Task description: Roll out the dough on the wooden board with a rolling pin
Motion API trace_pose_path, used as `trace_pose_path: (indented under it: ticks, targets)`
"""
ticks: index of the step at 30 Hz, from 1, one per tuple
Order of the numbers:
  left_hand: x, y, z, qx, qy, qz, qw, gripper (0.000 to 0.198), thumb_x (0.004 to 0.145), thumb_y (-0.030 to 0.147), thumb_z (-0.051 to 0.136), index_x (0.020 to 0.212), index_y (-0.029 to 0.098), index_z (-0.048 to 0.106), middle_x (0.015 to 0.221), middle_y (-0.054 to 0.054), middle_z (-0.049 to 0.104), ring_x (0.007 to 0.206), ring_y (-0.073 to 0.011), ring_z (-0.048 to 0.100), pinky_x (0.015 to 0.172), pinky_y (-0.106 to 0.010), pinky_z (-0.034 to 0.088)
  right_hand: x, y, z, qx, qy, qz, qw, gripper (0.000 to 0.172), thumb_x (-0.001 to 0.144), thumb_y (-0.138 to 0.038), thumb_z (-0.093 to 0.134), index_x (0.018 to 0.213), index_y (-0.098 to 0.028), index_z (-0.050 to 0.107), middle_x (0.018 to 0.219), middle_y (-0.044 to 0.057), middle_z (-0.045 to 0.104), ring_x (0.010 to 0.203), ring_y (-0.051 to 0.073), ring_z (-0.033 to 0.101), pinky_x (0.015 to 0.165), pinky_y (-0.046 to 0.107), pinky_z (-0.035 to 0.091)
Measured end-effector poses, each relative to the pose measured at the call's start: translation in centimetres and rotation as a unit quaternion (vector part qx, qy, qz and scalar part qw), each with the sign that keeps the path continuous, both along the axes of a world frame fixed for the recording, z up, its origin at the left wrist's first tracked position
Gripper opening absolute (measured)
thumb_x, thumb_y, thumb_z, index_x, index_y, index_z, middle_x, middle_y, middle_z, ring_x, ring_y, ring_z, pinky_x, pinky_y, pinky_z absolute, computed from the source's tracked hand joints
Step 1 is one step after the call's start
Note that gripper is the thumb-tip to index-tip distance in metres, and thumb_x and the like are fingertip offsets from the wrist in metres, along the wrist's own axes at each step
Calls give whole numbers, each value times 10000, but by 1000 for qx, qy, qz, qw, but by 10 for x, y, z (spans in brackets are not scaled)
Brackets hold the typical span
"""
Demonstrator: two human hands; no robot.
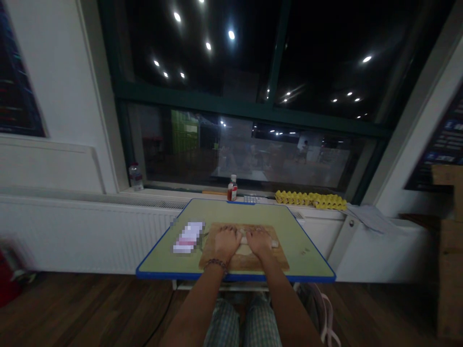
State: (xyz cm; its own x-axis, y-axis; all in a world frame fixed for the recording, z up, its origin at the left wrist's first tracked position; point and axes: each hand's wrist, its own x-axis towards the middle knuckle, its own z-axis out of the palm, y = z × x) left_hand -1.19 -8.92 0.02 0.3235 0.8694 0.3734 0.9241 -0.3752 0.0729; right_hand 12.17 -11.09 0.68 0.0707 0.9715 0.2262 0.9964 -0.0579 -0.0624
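Observation:
On the green desk (162,258) lies a wooden board (210,260) with a flat pale sheet of dough (244,249) on it. A pale, whitish rolling pin (274,243) runs crosswise over the dough, mostly covered by my hands. My left hand (227,241), with a beaded bracelet at the wrist, is laid over the pin's left part, fingers curving forward. Over its right part rests my right hand (259,240), and the pin's end shows just beyond it. Both palms press down from above; the fingertips are blurred.
A pixelated phone-like screen (188,237) lies left of the board. Along the windowsill stand a red-labelled bottle (232,189), a clear bottle (136,177) and yellow egg trays (310,199). A grey cloth (374,218) hangs at the right. A bag (314,306) sits below the desk.

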Motion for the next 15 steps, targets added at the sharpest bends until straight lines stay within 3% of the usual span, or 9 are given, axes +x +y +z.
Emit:
trace_pose_path:
  ticks: [4, 15]
  targets:
    - [1, 3, -2, 4, -13, 1, 1000, 318, 974, 261, 431, 1016, 139, 721, 1091, -148, 730, 1068, -247, 658, 964, -382, 453, 1, 1, -1, 3, -6, 27, 1000, 451, 994, -295, 321, 1163, -161, 718, 1211, 147, 694, 1198, 254, 593, 1076, 383, 341]
    - [1, 8, -1, 8, -11, -17, 1000, 343, 978, 308, 434, 1009, 169, 746, 1118, -124, 730, 1080, -246, 656, 957, -373, 472, 2, 6, -2, 7, 9, 11, 1000, 462, 996, -336, 334, 1167, -142, 717, 1270, 172, 659, 1268, 272, 546, 1092, 386, 328]
